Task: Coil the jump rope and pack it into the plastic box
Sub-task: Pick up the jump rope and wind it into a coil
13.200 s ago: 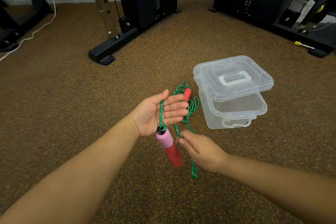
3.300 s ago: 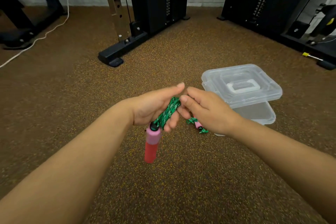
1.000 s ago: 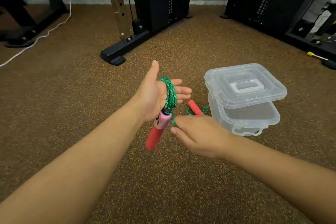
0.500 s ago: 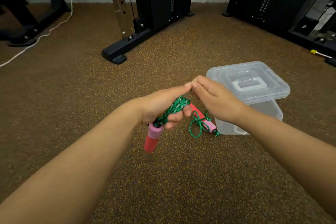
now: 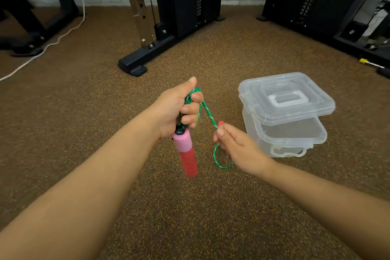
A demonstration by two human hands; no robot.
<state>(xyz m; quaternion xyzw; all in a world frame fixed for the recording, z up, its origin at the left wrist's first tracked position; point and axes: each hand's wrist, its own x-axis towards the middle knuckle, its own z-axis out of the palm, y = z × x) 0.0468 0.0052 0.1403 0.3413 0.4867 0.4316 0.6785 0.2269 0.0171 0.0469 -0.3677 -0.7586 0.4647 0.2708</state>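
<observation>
My left hand [image 5: 176, 110] is closed around a bundle of green jump rope [image 5: 207, 112] wound over its fingers. One pink and red handle [image 5: 186, 152] hangs below that fist. A short length of rope runs down to my right hand [image 5: 238, 150], which pinches it; a small loop dangles under that hand. The red tip of the second handle [image 5: 220, 123] peeks out above my right fingers. The clear plastic box [image 5: 295, 143] stands on the floor to the right, its lid [image 5: 285, 99] lying askew on top.
Speckled brown rubber floor [image 5: 84, 122] all around. A black machine foot [image 5: 135, 65] stands ahead at the centre, more black gym frames behind and at right. A white cable [image 5: 48, 44] trails at left. A yellow-tipped pin [image 5: 369, 63] lies far right.
My right hand has dropped from my left fingertips to below and right of the fist, pulling the rope taut. My left fist has turned more upright. The second handle has risen off the floor.
</observation>
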